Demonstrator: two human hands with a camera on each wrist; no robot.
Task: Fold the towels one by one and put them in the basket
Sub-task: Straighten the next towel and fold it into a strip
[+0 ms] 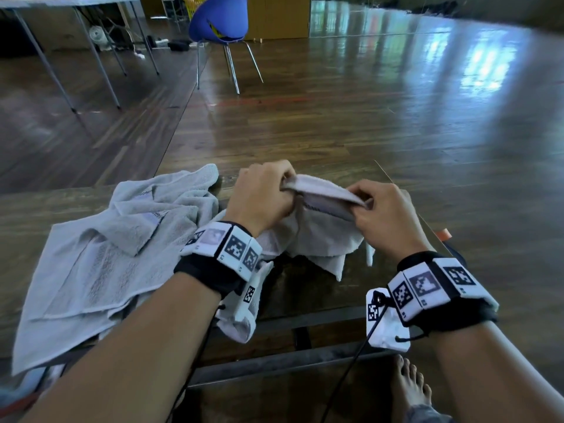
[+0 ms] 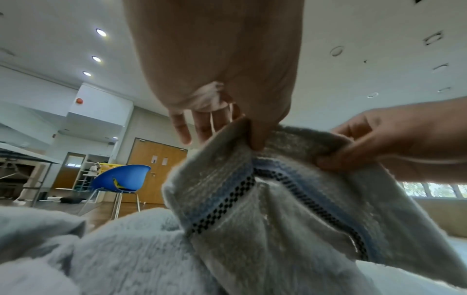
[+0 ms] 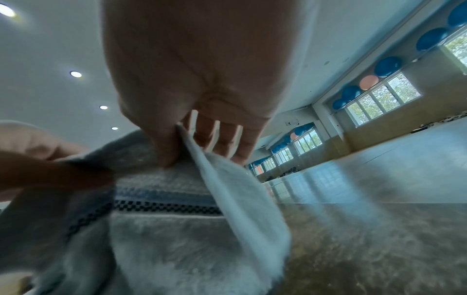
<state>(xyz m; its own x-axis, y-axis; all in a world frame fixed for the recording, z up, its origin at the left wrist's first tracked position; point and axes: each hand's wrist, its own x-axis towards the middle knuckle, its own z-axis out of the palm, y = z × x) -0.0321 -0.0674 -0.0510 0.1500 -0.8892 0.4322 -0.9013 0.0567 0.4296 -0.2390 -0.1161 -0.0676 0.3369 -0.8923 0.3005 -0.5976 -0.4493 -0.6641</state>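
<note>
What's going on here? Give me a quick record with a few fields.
Activity: folding towels
Left hand: pinches the top edge of the held towel
Right hand: pinches the same edge
Held towel: lifted, hanging down over the table
Other towel: crumpled on the table, left side
Basket: not in view
Background: blue chair

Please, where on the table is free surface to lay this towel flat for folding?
Bare tabletop shows near the front edge, between the two wrists, under the held towel. The table's left part is crowded by the crumpled towel. Both the left hand and the right hand pinch the held towel's edge.
</note>
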